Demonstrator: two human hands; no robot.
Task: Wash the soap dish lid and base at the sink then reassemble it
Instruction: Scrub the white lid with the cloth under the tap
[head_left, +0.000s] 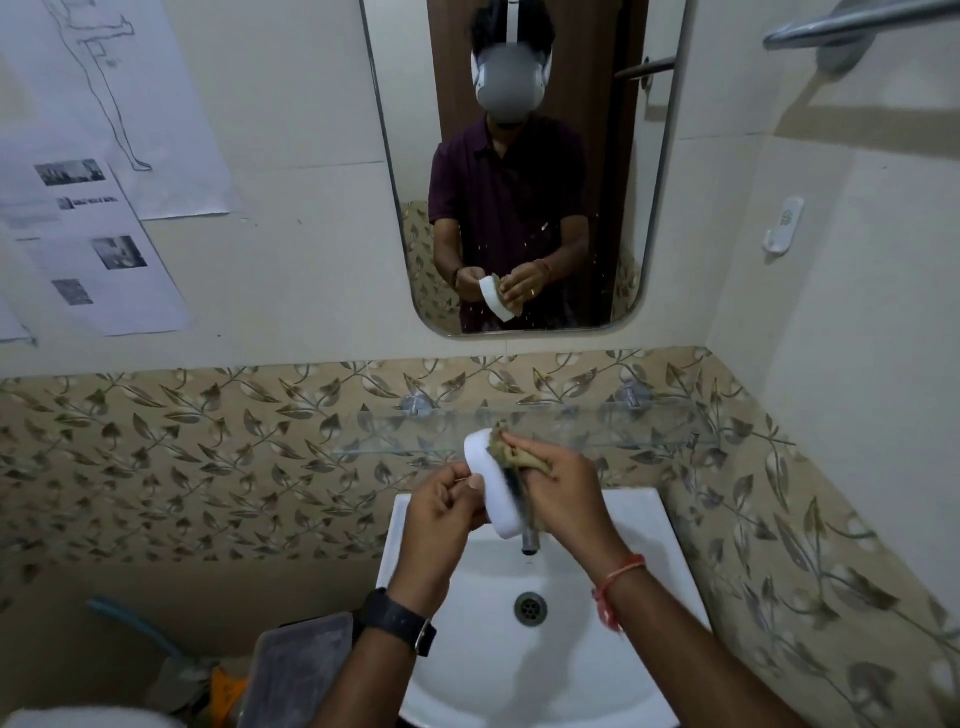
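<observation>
By the hands, a white dish part (493, 486) is pinched in the left (441, 506) and scrubbed with a scourer (511, 457) clutched in the right (563, 488) above the sink (670, 551); judged light, rigid, slippery wet, best gripped by its rim.

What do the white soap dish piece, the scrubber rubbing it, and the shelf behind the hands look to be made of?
The soap dish piece looks like smooth, opaque white plastic with rounded corners. The scrubber looks like a worn, brownish-green fibrous pad or rag; its ragged edges leave that open. The shelf looks like clear glass: the leaf-patterned tiles show through it, and it rests on metal brackets.
</observation>
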